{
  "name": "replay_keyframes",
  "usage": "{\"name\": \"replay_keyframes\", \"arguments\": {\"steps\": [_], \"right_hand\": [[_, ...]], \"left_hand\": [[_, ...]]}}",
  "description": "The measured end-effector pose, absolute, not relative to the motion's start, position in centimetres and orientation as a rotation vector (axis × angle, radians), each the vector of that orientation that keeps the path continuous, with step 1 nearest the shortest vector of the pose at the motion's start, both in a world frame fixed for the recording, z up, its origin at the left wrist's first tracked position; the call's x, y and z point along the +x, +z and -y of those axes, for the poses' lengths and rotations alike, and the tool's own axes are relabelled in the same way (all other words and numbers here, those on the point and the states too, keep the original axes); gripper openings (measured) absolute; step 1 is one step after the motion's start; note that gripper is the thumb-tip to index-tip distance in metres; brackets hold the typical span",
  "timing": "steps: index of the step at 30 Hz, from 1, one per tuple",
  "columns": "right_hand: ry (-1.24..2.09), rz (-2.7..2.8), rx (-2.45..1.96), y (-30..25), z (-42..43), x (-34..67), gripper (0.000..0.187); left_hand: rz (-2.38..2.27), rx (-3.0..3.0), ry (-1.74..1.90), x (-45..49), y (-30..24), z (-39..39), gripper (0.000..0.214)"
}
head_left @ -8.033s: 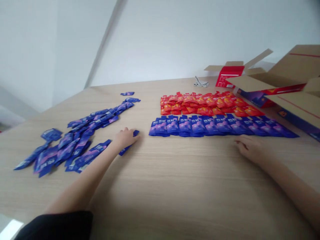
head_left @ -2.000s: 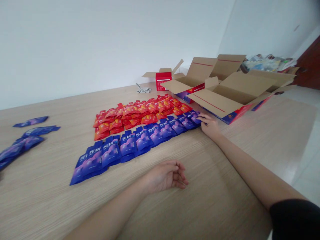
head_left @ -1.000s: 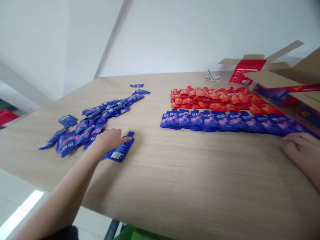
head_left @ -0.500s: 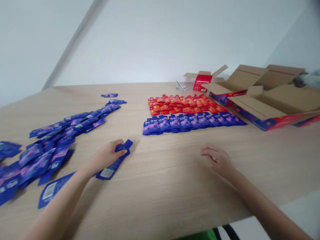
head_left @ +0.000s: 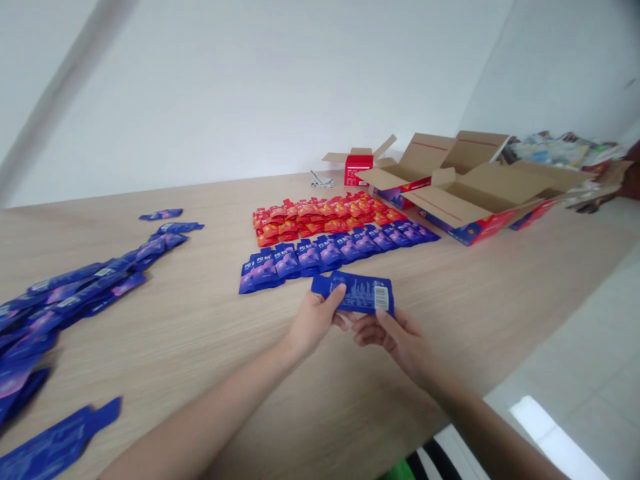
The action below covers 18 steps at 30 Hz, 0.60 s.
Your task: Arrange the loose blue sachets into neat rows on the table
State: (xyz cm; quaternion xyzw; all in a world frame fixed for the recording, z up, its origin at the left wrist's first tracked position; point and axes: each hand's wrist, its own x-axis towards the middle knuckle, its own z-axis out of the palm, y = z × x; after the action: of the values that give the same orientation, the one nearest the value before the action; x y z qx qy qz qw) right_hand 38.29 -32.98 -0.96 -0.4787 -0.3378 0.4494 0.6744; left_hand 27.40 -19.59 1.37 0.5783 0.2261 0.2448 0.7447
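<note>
A blue pouch [head_left: 357, 293] is held sideways above the table, its barcode side facing me. My left hand [head_left: 317, 313] pinches its narrow neck end, thumb on top. At the barcode end, my right hand [head_left: 393, 333] grips the lower edge between thumb and fingers. Just beyond them lies a row of blue pouches [head_left: 307, 257], overlapping and front side up. Behind that row are stacked rows of red pouches [head_left: 305, 219]. A loose heap of blue pouches [head_left: 75, 293] spreads along the left, and one single blue pouch [head_left: 55, 443] lies at the lower left.
Two open cardboard cartons [head_left: 465, 210] stand at the right, flaps spread. A small red box [head_left: 357, 170] with raised flaps is at the back beside a white object [head_left: 321, 180]. The table's [head_left: 200, 340] right edge runs diagonally, with floor beyond.
My left hand has carried the blue pouch rightward from beside the heap. My right hand, holding nothing before, has come in and taken its other end. The view has turned to the right.
</note>
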Motion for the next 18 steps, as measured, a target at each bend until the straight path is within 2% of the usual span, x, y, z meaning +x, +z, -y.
{"name": "replay_keyframes", "arguments": {"steps": [4,11,18], "right_hand": [[0.93,0.558,-1.128,-1.0,34.7,42.0,0.041],[0.745,0.615,-1.466,-1.6,37.8,50.1,0.047],[-0.138,0.636,-1.836,-4.3,38.2,64.5,0.033]], "left_hand": [[-0.433,1.374,0.381,30.6,0.8,21.1,0.042],[-0.391,1.318,0.206,35.1,-2.2,21.4,0.052],[-0.353,1.278,0.05,34.6,-4.3,19.8,0.051]]}}
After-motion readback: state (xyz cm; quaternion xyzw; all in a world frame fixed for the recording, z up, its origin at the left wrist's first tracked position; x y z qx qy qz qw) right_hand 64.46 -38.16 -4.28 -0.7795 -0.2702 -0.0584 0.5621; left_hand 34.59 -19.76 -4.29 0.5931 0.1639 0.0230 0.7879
